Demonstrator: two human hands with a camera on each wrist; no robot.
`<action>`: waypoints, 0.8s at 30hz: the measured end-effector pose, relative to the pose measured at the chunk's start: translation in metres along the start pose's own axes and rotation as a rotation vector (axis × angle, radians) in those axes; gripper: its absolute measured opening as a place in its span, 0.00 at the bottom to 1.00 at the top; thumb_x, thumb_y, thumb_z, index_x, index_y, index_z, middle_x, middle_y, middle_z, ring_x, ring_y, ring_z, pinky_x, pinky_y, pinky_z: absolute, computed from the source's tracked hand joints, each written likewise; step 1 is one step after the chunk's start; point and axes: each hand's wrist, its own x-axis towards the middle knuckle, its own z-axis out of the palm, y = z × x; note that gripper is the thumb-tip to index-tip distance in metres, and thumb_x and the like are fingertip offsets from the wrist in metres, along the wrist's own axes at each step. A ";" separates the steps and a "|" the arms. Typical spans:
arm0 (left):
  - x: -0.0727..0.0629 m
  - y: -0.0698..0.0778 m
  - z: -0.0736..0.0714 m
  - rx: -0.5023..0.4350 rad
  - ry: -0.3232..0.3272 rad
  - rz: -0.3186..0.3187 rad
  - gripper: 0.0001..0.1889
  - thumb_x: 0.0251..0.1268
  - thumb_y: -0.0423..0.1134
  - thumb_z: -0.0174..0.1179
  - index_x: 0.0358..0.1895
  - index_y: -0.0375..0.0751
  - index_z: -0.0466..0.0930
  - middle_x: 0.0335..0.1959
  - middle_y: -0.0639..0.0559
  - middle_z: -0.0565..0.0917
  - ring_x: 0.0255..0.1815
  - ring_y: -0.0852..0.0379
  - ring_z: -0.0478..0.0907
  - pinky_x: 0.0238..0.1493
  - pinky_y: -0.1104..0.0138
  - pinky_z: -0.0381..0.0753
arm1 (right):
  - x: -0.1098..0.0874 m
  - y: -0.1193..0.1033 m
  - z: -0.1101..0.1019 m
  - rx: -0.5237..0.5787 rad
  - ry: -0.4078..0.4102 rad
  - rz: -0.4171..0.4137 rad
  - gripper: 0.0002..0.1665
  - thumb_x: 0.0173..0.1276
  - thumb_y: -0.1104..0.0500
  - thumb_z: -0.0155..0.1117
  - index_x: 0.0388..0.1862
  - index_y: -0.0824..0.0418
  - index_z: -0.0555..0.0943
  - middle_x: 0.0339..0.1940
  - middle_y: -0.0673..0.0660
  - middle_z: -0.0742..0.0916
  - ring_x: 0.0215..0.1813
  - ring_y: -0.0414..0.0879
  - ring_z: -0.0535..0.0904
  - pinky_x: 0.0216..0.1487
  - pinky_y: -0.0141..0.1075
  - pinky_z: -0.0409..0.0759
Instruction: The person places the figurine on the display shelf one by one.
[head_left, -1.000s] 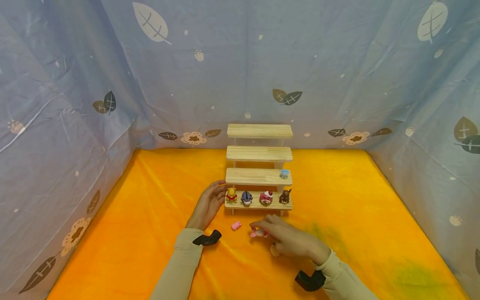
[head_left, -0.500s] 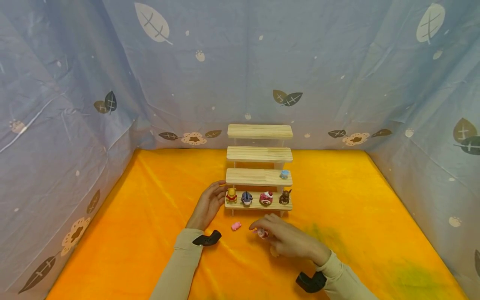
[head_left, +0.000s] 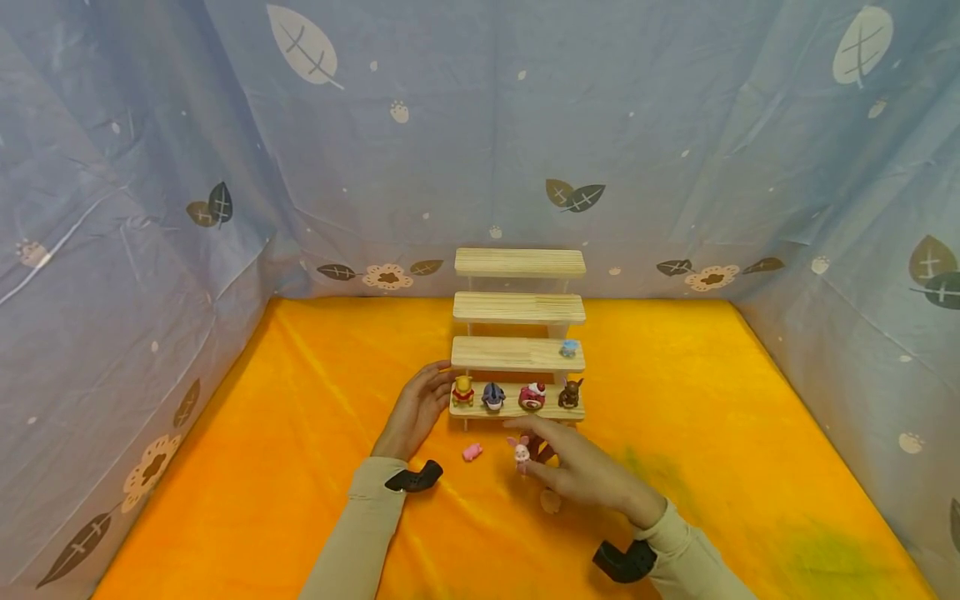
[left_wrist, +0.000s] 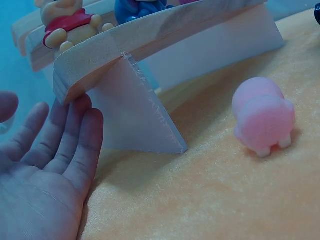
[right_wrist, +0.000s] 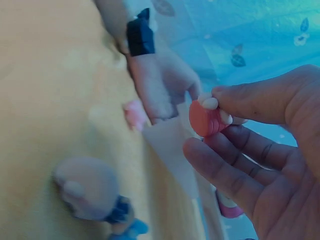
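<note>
My right hand (head_left: 573, 467) pinches a small Piglet figurine (head_left: 521, 455) between thumb and fingers, upright in front of the stand. In the right wrist view the figurine's pinkish-red underside (right_wrist: 201, 119) faces the camera. My left hand (head_left: 417, 407) is at the left end of the stepped wooden display stand (head_left: 517, 353); in the left wrist view its straight fingers (left_wrist: 75, 135) touch the lowest board's corner. On that board sit a yellow bear figurine in red (head_left: 462, 392), a blue-grey donkey (head_left: 492, 396), a dark pink figurine (head_left: 532, 396) and a brown one (head_left: 570, 393).
A little pink pig figurine (head_left: 472, 452) stands on the orange cloth (head_left: 337, 358) between the hands. Near my right wrist lies a beige figurine (head_left: 551, 501). A light blue figurine (head_left: 569, 348) is on the second board's right end. Patterned curtain (head_left: 420, 150) surrounds the cloth.
The Piglet figurine, earlier lying tilted under my right hand's fingers, is now upright in their pinch. My right hand has turned, uncovering the beige figurine. The left hand has stayed put.
</note>
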 end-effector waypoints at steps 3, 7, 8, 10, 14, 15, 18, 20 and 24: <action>0.000 0.000 0.000 0.001 -0.002 0.003 0.18 0.83 0.47 0.44 0.64 0.41 0.69 0.53 0.49 0.78 0.55 0.56 0.76 0.56 0.69 0.78 | 0.001 -0.002 -0.004 0.014 0.038 -0.029 0.29 0.76 0.56 0.61 0.73 0.50 0.69 0.56 0.55 0.84 0.50 0.38 0.80 0.48 0.34 0.82; -0.001 0.000 -0.001 0.000 -0.014 0.008 0.18 0.83 0.48 0.45 0.63 0.42 0.69 0.53 0.49 0.78 0.55 0.56 0.77 0.56 0.69 0.78 | 0.001 -0.004 -0.008 -0.010 0.104 -0.086 0.24 0.76 0.58 0.62 0.69 0.51 0.74 0.55 0.52 0.85 0.49 0.38 0.81 0.45 0.32 0.83; -0.001 0.000 -0.001 -0.002 -0.017 0.009 0.18 0.83 0.48 0.45 0.63 0.42 0.69 0.54 0.49 0.78 0.55 0.56 0.77 0.56 0.69 0.78 | 0.001 -0.004 -0.009 -0.010 0.116 -0.094 0.23 0.75 0.59 0.63 0.68 0.52 0.76 0.54 0.51 0.86 0.48 0.38 0.82 0.44 0.32 0.83; -0.001 0.000 -0.001 0.002 -0.022 0.014 0.18 0.83 0.48 0.44 0.64 0.42 0.68 0.54 0.49 0.78 0.55 0.56 0.76 0.56 0.69 0.78 | 0.002 -0.006 -0.011 -0.008 0.130 -0.099 0.23 0.75 0.59 0.63 0.67 0.52 0.76 0.51 0.51 0.86 0.47 0.37 0.82 0.44 0.32 0.83; -0.001 0.000 0.000 0.011 -0.017 0.019 0.19 0.83 0.48 0.45 0.65 0.41 0.68 0.54 0.49 0.78 0.56 0.55 0.76 0.57 0.69 0.78 | 0.003 -0.009 -0.014 0.000 0.153 -0.071 0.25 0.75 0.58 0.64 0.69 0.55 0.74 0.49 0.52 0.86 0.46 0.37 0.82 0.46 0.34 0.84; -0.001 0.000 0.000 0.016 -0.015 0.020 0.19 0.83 0.48 0.45 0.65 0.41 0.67 0.54 0.50 0.78 0.55 0.56 0.77 0.57 0.69 0.78 | 0.003 -0.010 -0.015 0.000 0.160 -0.062 0.26 0.74 0.58 0.64 0.69 0.55 0.73 0.49 0.52 0.86 0.46 0.37 0.82 0.47 0.35 0.84; -0.001 -0.001 0.000 0.012 -0.007 0.012 0.19 0.82 0.48 0.45 0.65 0.41 0.68 0.53 0.50 0.79 0.55 0.57 0.77 0.55 0.70 0.78 | 0.003 -0.011 -0.016 -0.003 0.192 -0.035 0.26 0.73 0.59 0.65 0.68 0.54 0.73 0.49 0.50 0.85 0.45 0.37 0.82 0.48 0.36 0.83; 0.000 -0.001 0.000 0.001 -0.004 0.006 0.18 0.82 0.48 0.45 0.64 0.41 0.69 0.53 0.50 0.79 0.54 0.56 0.77 0.54 0.70 0.78 | 0.003 -0.012 -0.018 0.000 0.213 -0.028 0.25 0.72 0.60 0.66 0.67 0.54 0.73 0.49 0.50 0.85 0.44 0.37 0.81 0.47 0.36 0.83; 0.000 -0.001 0.000 -0.006 -0.003 0.002 0.18 0.82 0.48 0.45 0.64 0.42 0.69 0.54 0.49 0.79 0.55 0.55 0.76 0.55 0.70 0.78 | 0.005 -0.012 -0.022 -0.001 0.255 -0.052 0.25 0.72 0.63 0.66 0.66 0.55 0.73 0.52 0.55 0.85 0.44 0.38 0.81 0.46 0.34 0.83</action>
